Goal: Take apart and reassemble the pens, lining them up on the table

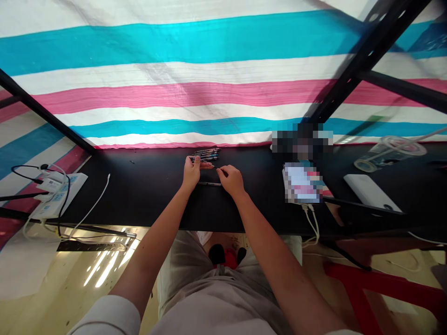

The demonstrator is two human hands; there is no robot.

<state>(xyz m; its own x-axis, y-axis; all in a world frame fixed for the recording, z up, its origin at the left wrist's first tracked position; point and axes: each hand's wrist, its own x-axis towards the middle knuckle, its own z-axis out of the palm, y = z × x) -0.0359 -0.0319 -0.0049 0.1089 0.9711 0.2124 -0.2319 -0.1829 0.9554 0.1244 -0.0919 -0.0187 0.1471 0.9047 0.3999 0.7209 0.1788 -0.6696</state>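
Over the middle of the black table, my left hand [193, 174] grips a slim pen, with the thumb on top and the fingers pointing right. My right hand [232, 179] is closed in a pinch at the pen's dark right end, close to the left fingertips. The fingers cover most of this pen. Just below both hands, another pen [209, 184] lies flat on the table. Behind my left hand rests a small pile of several pens [208, 152].
On the left are a white power strip [66, 193] with plugs and a white cable [96, 207]. To the right lie a blurred-out phone [303, 184], a white box-like device [372, 191] and a tipped clear plastic cup [389, 152]. Black frame posts and striped sheeting stand behind.
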